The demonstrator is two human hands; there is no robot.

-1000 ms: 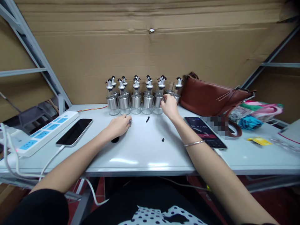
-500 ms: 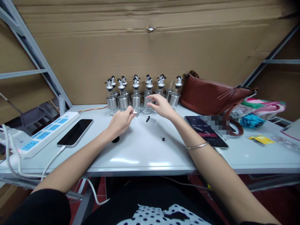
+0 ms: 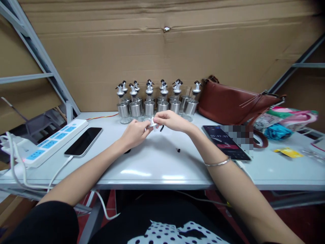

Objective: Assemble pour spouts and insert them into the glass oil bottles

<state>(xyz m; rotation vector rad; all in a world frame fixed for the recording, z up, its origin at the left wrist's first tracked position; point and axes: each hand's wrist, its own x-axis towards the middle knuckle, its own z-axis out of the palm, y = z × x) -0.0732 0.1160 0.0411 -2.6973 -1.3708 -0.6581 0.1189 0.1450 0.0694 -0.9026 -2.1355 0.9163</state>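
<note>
Between my two hands, above the white table, is a small white and silver pourer top. My left hand pinches it from the left, and my right hand has its fingertips closed on its other side. Just under the right fingers lies a short black piece. A small black cap rests nearer to me on the right. Part of a dark round piece shows below my left wrist. Behind the hands stand several glass and steel oil bottles with pourer tops.
At left are a power strip and a phone on a cable. To the right lie a tablet showing a timer, a brown bag, a patterned pouch and a yellow packet. Cardboard closes off the back.
My right hand has come down and left from its open pose near the bottles and now grips the pourer top. My left hand has shifted slightly right with it.
</note>
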